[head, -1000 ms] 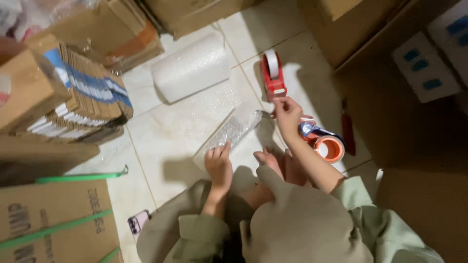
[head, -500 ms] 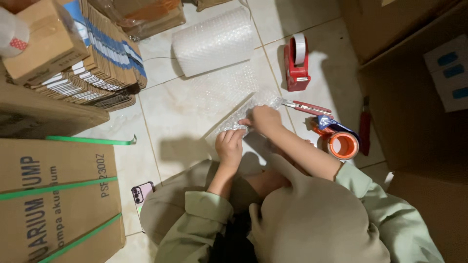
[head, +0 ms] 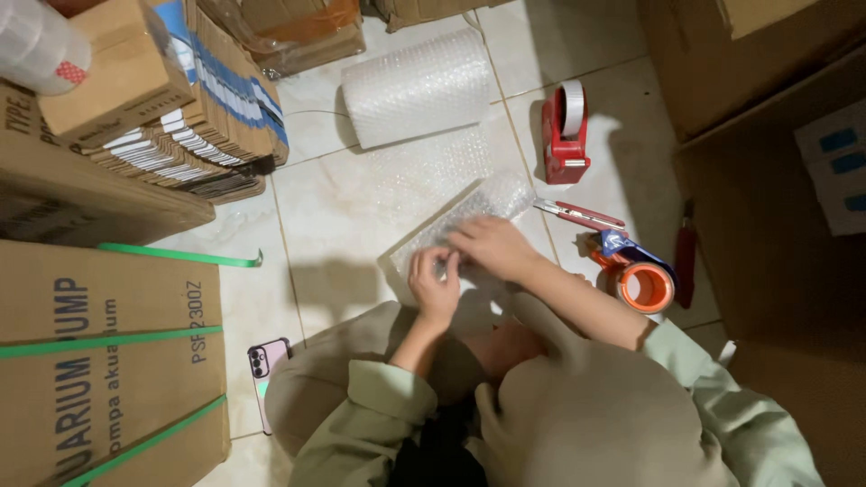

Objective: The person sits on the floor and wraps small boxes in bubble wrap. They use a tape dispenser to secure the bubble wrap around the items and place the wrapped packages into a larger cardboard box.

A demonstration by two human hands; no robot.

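Observation:
I sit on a tiled floor with a package wrapped in bubble wrap (head: 469, 216) lying in front of my knees. My left hand (head: 435, 281) pinches its near left end. My right hand (head: 492, 245) lies flat on top of it, fingers pointing left and pressing the wrap down. A loose sheet of bubble wrap (head: 424, 171) runs from the package to the roll of bubble wrap (head: 417, 87) farther out. The package's contents are hidden by the wrap.
A red tape dispenser (head: 565, 135) stands right of the roll. A red utility knife (head: 579, 215), an orange tape roll (head: 642, 285) and a red-handled tool (head: 687, 257) lie at my right. Cardboard boxes (head: 99, 361) and stacked flat cartons (head: 194, 126) fill the left; a pink phone (head: 263, 361) lies near my knee.
My right hand came back from the tape dispenser to the package and now presses on it. My left hand stayed at the package's near end. The view shifted down and left.

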